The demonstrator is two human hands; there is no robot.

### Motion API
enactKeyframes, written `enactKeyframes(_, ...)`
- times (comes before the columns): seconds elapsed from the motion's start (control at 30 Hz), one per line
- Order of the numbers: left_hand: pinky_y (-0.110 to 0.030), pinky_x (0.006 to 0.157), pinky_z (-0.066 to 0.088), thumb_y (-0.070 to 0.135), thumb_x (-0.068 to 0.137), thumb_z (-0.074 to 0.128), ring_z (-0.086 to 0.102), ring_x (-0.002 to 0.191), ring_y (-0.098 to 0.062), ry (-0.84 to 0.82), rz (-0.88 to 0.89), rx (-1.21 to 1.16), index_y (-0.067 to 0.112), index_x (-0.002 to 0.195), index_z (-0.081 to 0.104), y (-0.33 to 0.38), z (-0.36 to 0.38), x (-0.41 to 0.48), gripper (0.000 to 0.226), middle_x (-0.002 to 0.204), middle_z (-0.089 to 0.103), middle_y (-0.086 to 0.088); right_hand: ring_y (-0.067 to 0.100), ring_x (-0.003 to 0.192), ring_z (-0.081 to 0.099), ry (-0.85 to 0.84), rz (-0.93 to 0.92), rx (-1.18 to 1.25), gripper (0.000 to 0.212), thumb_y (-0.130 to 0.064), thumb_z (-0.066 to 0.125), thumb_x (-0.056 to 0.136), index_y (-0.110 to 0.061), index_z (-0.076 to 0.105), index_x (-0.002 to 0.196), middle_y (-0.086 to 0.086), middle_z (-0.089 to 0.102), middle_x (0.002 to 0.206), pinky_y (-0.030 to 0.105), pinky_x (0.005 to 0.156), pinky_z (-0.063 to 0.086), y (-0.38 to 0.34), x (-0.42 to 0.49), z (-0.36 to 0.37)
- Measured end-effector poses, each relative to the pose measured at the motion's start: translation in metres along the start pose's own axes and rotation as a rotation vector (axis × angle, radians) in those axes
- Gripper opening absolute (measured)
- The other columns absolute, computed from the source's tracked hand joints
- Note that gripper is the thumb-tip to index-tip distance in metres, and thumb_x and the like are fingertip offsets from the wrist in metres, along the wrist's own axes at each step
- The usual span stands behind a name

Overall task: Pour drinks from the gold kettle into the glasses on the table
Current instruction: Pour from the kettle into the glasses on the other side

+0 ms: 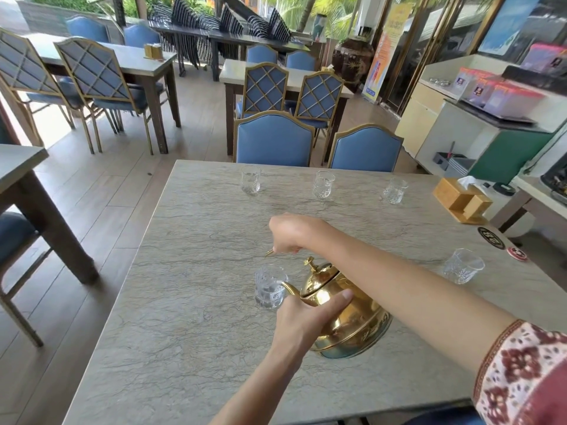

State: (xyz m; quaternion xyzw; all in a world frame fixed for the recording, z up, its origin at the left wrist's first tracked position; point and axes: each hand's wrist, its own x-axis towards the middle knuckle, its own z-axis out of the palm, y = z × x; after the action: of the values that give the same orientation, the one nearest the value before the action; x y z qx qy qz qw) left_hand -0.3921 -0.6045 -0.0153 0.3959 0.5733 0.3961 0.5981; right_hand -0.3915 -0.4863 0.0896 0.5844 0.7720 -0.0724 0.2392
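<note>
The gold kettle point(349, 314) is tilted to the left above the grey stone table point(190, 332), its spout over the rim of a near glass point(270, 291) that holds some clear liquid. My right hand point(291, 234) grips the kettle's handle from above. My left hand point(306, 314) presses against the kettle's side, thumb near the lid. Three empty glasses stand along the far edge: left point(250, 179), middle point(323, 184), right point(395, 191). Another empty glass point(463, 265) stands at the right.
A wooden tissue box point(460, 200) and two round coasters point(491, 237) sit at the table's right edge. Two blue chairs point(273, 139) stand against the far side. More tables and chairs fill the room behind; a counter runs along the right.
</note>
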Motion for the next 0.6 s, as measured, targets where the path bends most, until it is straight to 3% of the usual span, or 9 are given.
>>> enactKeyframes(0.13,-0.023,0.064,0.049,0.063,0.058,0.086,0.056,0.052,-0.012,0.014,0.022,0.025,0.012,0.057,0.068,-0.002,-0.001,-0.001,0.053,0.053,0.061,-0.002,0.015,0.046,0.043,0.038,0.011,0.041,0.030,-0.009,0.048,0.098,-0.003,0.039,0.070,0.008,0.041,0.065,0.024,0.043,0.036,0.006,-0.004,0.003)
enactKeyframes(0.2,-0.023,0.062,0.048,0.061,0.058,0.088,0.055,0.050,-0.012,0.025,0.039,0.054,0.012,0.056,0.068,-0.005,-0.001,0.000,0.053,0.050,0.061,-0.001,0.016,0.047,0.040,0.064,0.017,0.094,0.022,-0.005,0.048,0.096,-0.003,0.044,0.075,0.006,0.038,0.065,0.024,0.041,0.032,0.011,-0.008,0.005)
enactKeyframes(0.3,-0.034,0.064,0.052,0.073,0.042,0.086,0.057,0.053,-0.018,0.044,0.061,0.165,0.001,0.063,0.069,-0.012,-0.001,0.000,0.078,0.055,0.067,-0.014,0.014,0.047,0.032,0.118,-0.013,0.227,0.025,-0.002,0.048,0.093,-0.007,0.044,0.069,0.002,0.035,0.062,0.022,0.043,0.025,0.025,-0.019,0.014)
enactKeyframes(0.37,-0.042,0.070,0.059,0.083,0.028,0.082,0.068,0.064,-0.021,0.086,0.047,0.267,-0.004,0.080,0.066,-0.018,0.001,0.001,0.104,0.072,0.074,-0.020,0.014,0.045,0.031,0.148,-0.025,0.324,0.032,-0.007,0.049,0.095,-0.011,0.041,0.064,-0.001,0.033,0.060,0.024,0.045,0.025,0.037,-0.027,0.023)
enactKeyframes(0.47,-0.045,0.085,0.059,0.094,0.015,0.071,0.072,0.085,-0.022,0.135,0.049,0.426,0.017,0.097,0.057,-0.025,0.007,0.002,0.113,0.090,0.075,-0.002,0.013,0.045,0.033,0.161,-0.029,0.444,0.032,-0.018,0.051,0.097,-0.013,0.042,0.067,-0.003,0.035,0.058,0.024,0.046,0.029,0.055,-0.041,0.034)
enactKeyframes(0.6,-0.045,0.094,0.055,0.097,0.016,0.067,0.069,0.095,-0.016,0.146,0.152,0.481,0.025,0.105,0.058,-0.021,0.024,0.006,0.115,0.099,0.073,0.010,0.013,0.050,0.041,0.206,0.003,0.551,0.027,-0.024,0.050,0.098,-0.012,0.048,0.074,-0.002,0.043,0.065,0.025,0.051,0.035,0.080,-0.060,0.035)
